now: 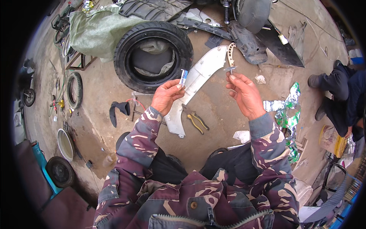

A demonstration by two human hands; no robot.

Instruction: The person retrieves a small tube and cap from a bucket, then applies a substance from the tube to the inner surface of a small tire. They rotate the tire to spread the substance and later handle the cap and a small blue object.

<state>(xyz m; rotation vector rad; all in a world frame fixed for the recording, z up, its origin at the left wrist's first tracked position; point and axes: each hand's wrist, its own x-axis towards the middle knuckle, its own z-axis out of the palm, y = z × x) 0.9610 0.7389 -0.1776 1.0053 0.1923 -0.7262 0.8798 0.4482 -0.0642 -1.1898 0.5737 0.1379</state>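
Note:
My left hand (167, 98) is closed, pinching a small blue-and-white tube (183, 77) upright between thumb and fingers. Opposite it, my right hand (246, 96) holds a small thin disc on a short stem (230, 69), fingertips closed on the stem. What exactly this piece is, I cannot make out. Under and between my hands a long curved white panel (198, 78) lies on the floor, with a pale perforated strip (230, 55) by its upper end. Yellow-and-black pliers (196, 121) rest at its lower part.
A large black tyre (122, 47) lies beyond my left hand, near a pale green sack (91, 34). Crumpled green-and-silver foil (286, 114) is on the right, before a seated person (337, 86). A black cloth (119, 110) and white basin (65, 144) lie left.

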